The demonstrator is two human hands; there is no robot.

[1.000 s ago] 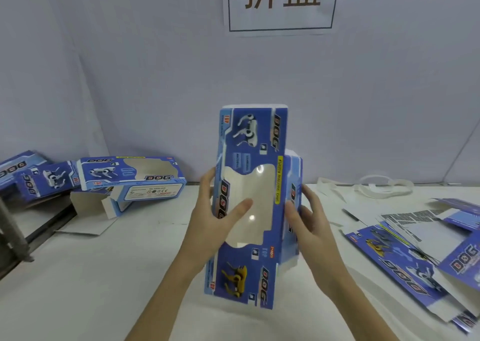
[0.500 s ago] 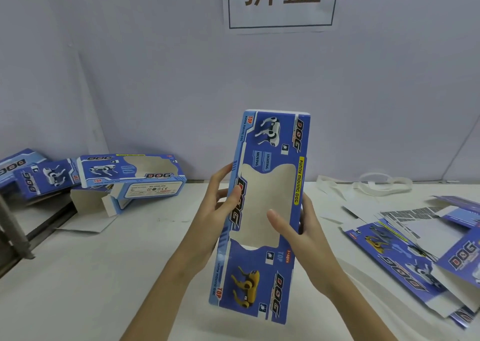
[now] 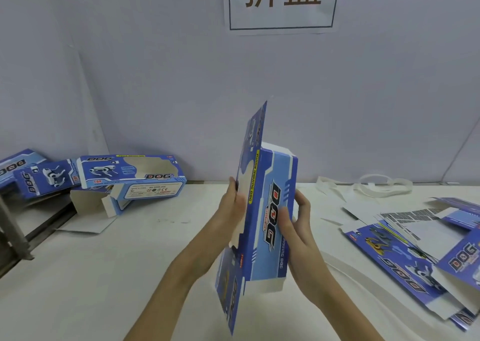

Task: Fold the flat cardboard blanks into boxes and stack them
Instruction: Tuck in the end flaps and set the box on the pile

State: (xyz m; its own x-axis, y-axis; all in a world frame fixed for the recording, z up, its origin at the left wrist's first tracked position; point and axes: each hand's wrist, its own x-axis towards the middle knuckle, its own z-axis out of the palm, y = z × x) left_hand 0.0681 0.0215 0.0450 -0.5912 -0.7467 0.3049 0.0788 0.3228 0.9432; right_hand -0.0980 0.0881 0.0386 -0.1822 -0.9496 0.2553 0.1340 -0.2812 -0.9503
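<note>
Blue cardboard blank [image 3: 270,211], half-folded and upright, is gripped by both hands [image 3: 233,205] [image 3: 296,226].

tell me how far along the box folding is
Early on. Done: one folded box lies at the back left, with more pieces beside it, not neatly stacked. In hand: the left hand and right hand hold a half-opened blank upright. Left: the pile of flat blanks on the right.

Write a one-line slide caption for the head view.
Both hands, left and right, hold a blue cardboard blank upright above the white table, partly folded.
</note>
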